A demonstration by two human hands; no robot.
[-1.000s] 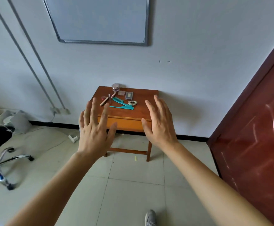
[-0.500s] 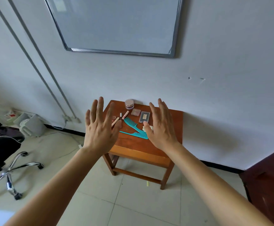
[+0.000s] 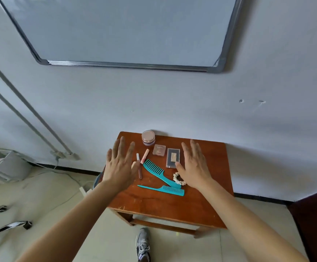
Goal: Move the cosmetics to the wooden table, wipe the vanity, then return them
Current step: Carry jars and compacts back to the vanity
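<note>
A small wooden table (image 3: 165,207) stands against the white wall. On it lie a round pink jar (image 3: 148,137), a small clear compact (image 3: 159,150), a dark rectangular palette (image 3: 173,157), two slim tubes (image 3: 144,156), a wide-tooth teal comb (image 3: 158,172), a tail teal comb (image 3: 165,189) and a cream scrunchie (image 3: 178,179). My left hand (image 3: 121,165) hovers over the table's left part, fingers spread, holding nothing. My right hand (image 3: 194,165) hovers at the palette's right, fingers straight, partly hiding the scrunchie.
A whiteboard (image 3: 120,31) hangs on the wall above. Two slanted pipes (image 3: 21,110) run down at the left. An office chair base (image 3: 4,222) and bags (image 3: 6,167) sit on the tiled floor at left. A dark red door (image 3: 316,224) is at right. My shoe (image 3: 143,244) is below.
I have come closer to the table, which now fills more of the view. Both hands have moved forward over the tabletop, still spread and holding nothing.
</note>
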